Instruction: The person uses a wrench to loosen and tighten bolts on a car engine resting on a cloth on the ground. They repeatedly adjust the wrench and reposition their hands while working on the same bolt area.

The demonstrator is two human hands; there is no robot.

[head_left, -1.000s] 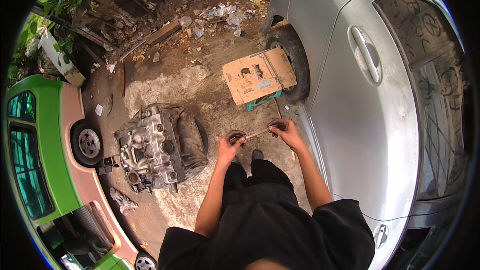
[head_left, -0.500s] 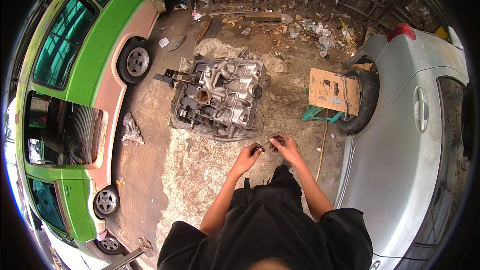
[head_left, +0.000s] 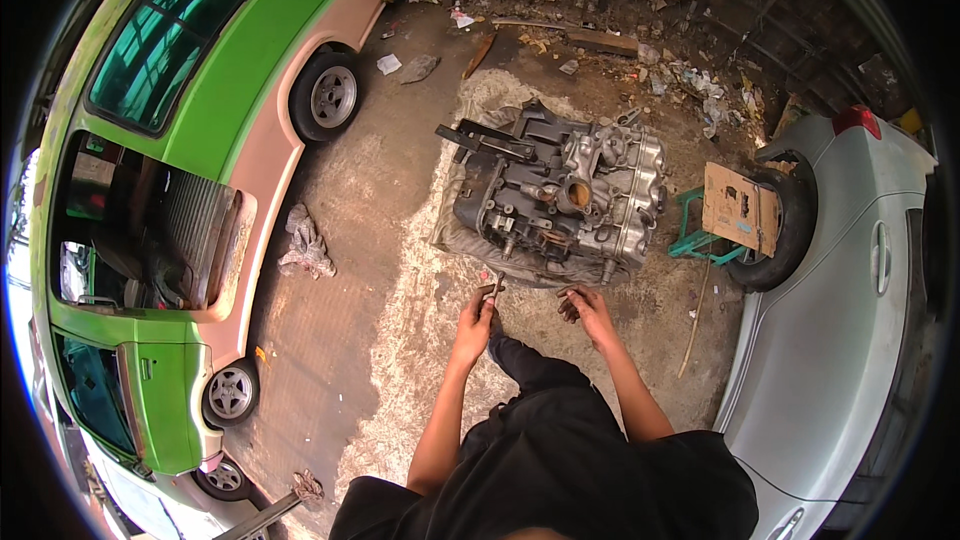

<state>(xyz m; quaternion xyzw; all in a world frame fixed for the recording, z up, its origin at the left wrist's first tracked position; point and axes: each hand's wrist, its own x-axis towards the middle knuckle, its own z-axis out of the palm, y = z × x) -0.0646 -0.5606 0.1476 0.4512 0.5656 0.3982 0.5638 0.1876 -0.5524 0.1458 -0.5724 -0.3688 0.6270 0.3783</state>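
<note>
A car engine block (head_left: 612,155) of grey and dark metal lies on a dirty cloth on the ground in front of me. My left hand (head_left: 474,320) is closed on a small thin metal rod (head_left: 499,281) that points up toward the engine's near edge; its exact kind is too small to make out. To its right, my right hand (head_left: 590,314) hovers just short of the engine, fingers loosely bent and apart, with nothing visible in them. Both hands have blackened fingertips, and neither appears to touch the engine.
On the left stands a green and pink van (head_left: 215,230) with an open side. A silver car (head_left: 840,300) is at the right, beside a teal stool (head_left: 690,225) topped with cardboard (head_left: 740,208). A crumpled rag (head_left: 306,243) and a thin stick (head_left: 695,325) lie on the ground; litter lines the far wall.
My hands have parted; the left now holds the thin rod upright. The view has shifted, so the engine sits farther right and my hands are closer to its near side.
</note>
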